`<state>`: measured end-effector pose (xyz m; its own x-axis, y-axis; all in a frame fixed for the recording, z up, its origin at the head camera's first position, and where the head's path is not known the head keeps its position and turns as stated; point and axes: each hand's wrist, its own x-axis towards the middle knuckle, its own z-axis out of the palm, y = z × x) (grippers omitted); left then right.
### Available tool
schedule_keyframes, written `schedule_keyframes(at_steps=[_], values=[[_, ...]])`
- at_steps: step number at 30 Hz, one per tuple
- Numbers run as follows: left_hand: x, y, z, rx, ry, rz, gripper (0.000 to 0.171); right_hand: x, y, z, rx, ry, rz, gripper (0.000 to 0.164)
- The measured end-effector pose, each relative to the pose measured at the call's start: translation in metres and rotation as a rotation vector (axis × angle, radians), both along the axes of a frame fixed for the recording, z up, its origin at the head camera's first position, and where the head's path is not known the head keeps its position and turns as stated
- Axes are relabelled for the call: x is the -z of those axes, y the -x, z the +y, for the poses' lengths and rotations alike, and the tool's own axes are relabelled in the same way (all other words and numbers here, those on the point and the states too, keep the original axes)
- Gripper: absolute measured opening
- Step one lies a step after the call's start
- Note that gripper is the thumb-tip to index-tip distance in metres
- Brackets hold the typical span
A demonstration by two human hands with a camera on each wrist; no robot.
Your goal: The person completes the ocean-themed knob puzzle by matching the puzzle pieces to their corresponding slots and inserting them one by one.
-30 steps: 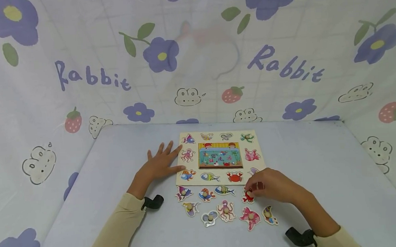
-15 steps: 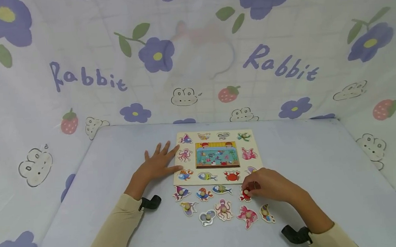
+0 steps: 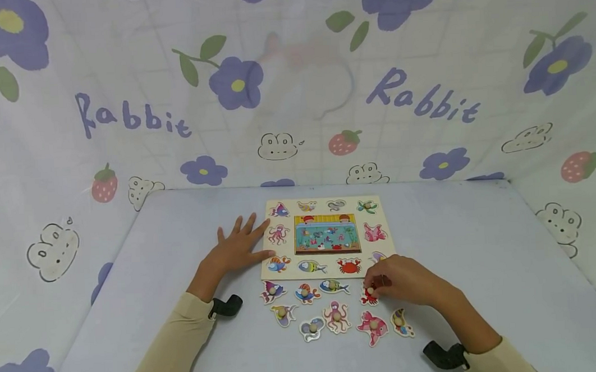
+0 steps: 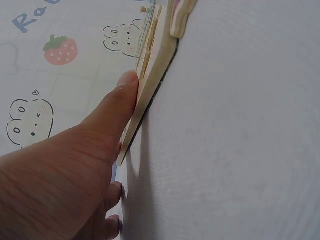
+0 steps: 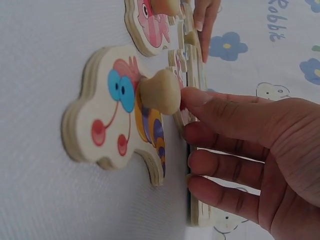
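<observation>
My left hand [image 3: 237, 250] lies with fingers spread at the left side of a wooden puzzle board [image 3: 284, 249]. Its thumb [image 4: 117, 102] rests along the board's edge in the left wrist view. Just below the board's front edge, my right hand [image 3: 404, 279] pinches the knob of a red crab puzzle piece [image 3: 368, 300]. Its fingers partly cover that piece, and a printed crab [image 3: 350, 266] shows on the board up and to the left. A snail-like piece with a round knob [image 5: 107, 132] stands close to my right thumb in the right wrist view.
Several knobbed pieces lie in front of the board, among them an octopus [image 3: 337, 319], a pink fish [image 3: 373, 329] and a grey one [image 3: 312, 330]. A green turtle piece [image 3: 367, 207] sits in the board's top right corner. A patterned curtain [image 3: 303, 84] hangs behind the table.
The head view has shifted slightly, moving the whole scene a little left. Both hands and all pieces keep their places.
</observation>
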<state>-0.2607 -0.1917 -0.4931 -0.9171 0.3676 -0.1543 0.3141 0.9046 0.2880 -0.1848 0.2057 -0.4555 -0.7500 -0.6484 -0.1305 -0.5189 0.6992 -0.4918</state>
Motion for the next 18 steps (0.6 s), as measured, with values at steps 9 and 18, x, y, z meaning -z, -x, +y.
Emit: schedule_keyframes(at_steps=[9,18], values=[[0.0000,0.0011,-0.0007,-0.006,0.007,-0.008,0.090,-0.0013,-0.0002,-0.0009,-0.016,-0.001,0.016,0.011],[0.0004,0.0024,-0.0008,0.003,0.011,-0.016,0.089,-0.0017,-0.0004,0.0001,-0.008,-0.008,0.005,0.010]])
